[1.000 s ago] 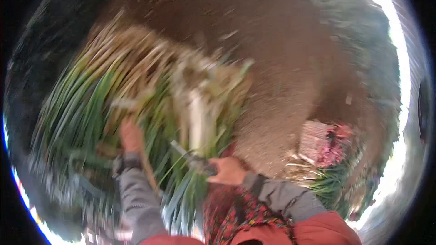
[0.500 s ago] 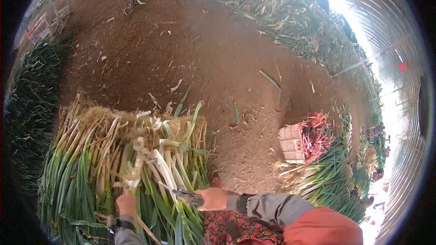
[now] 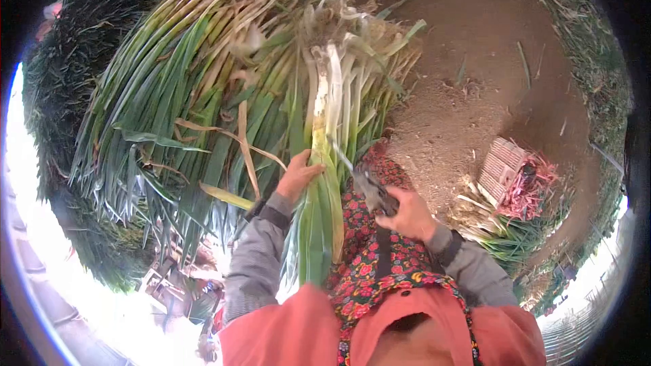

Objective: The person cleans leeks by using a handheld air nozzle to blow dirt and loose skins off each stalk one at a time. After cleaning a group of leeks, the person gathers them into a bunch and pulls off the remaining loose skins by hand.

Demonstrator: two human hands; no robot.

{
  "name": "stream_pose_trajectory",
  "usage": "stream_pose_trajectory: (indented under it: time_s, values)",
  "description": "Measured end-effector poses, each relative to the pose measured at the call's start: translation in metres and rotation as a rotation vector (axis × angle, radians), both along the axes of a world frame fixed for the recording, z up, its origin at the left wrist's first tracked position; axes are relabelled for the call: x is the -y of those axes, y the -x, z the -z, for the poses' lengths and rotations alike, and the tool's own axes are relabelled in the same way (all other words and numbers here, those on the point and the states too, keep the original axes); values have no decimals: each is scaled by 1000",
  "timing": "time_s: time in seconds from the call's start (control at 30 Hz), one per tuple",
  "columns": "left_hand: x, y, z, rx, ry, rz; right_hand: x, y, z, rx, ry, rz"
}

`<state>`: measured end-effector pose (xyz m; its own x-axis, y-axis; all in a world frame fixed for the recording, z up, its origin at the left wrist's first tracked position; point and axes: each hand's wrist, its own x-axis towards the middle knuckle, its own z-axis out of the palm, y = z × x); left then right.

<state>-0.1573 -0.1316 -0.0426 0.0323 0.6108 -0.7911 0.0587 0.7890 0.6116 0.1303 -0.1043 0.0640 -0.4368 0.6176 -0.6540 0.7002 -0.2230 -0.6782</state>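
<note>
Long leafy green onions (image 3: 271, 74) lie in a big heap at the upper left and centre, with roots toward the top. My left hand (image 3: 298, 176) is closed on a thick stalk (image 3: 317, 142) whose white end points up and whose green leaves hang toward my lap. Just right of the stalk, my right hand (image 3: 407, 213) is wrapped round a dark-handled tool (image 3: 369, 190) with a thin grey blade pointing up and left toward the stalk.
A crate (image 3: 502, 169) with red strips (image 3: 532, 190) stands at the right beside another pile of green onions (image 3: 502, 237). Brown soil (image 3: 441, 122) lies between. Dark green plants (image 3: 68, 95) line the far left. A floral apron (image 3: 366, 264) covers my lap.
The view has turned and tilted down toward my body. My left hand has closed on a stalk, which now lies over my lap side. My right hand still grips the tool.
</note>
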Motion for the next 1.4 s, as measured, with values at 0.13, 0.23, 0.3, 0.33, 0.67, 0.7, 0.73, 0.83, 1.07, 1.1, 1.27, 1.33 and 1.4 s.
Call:
stream_pose_trajectory:
  time_s: [0.13,0.23,0.3,0.33,0.67,0.7,0.73,0.83,1.07,1.1,1.27,1.33,1.4]
  values:
    - [25,-2,19,-245,-130,39,17,5,-10,57,88,-136]
    - [11,-4,-7,-327,-26,54,-9,35,21,129,75,-20]
    - [9,-4,-12,-430,-20,69,-18,38,29,100,44,43]
    - [12,-2,-10,-475,-62,58,-21,42,28,86,31,75]
    - [54,10,10,-401,-51,-75,-60,89,104,182,-16,-2]
    - [56,12,8,-307,-1,-121,-69,93,112,161,-53,12]
    - [58,14,5,-212,49,-167,-75,95,118,141,-90,27]
    - [65,17,5,-54,76,-283,-72,91,94,149,-41,-35]
    - [82,15,-24,201,170,-533,-90,111,104,129,-76,8]
    - [84,16,-23,208,167,-534,-98,114,109,125,-98,-14]
    - [80,19,-30,333,223,-590,-88,106,76,154,-16,-110]
    - [83,19,-33,382,231,-604,-83,109,80,170,-61,-94]
    - [87,23,-33,384,229,-617,-99,122,96,157,-20,-101]
